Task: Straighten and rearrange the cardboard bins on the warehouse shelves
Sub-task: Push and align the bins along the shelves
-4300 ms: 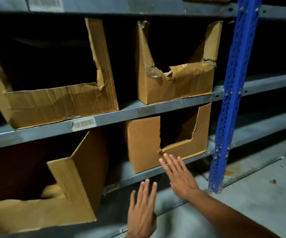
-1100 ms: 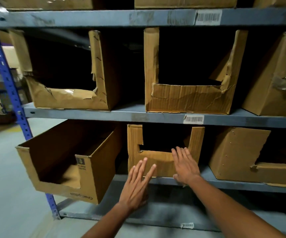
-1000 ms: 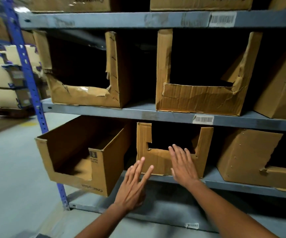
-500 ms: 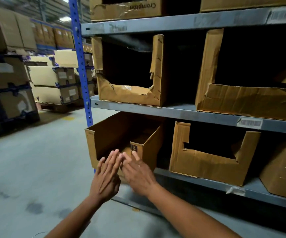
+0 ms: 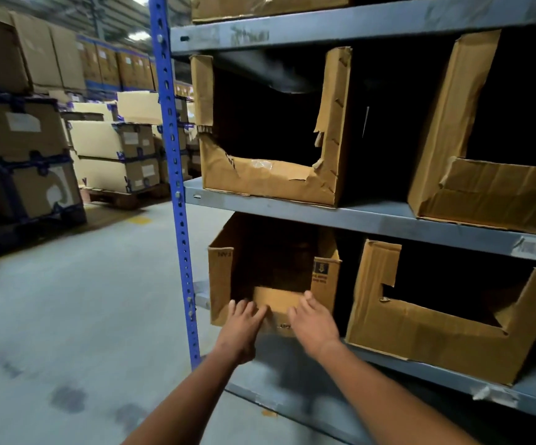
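Observation:
The leftmost cardboard bin on the lower shelf juts out past the shelf's front edge, beside the blue upright. My left hand presses its straight fingers against the bin's low front wall. My right hand lies flat on the same wall just to the right, thumb up at the cut-out's edge. To the right stands another cut-front bin. On the shelf above are a torn bin and a wider bin.
A blue perforated upright marks the rack's left end. Grey shelf beams run between the levels. Stacked cartons on pallets stand across the concrete aisle to the left.
I have moved left along the rack, from the middle lower bin to the leftmost one. Both hands have gone from hovering in the air to pressing on its front wall.

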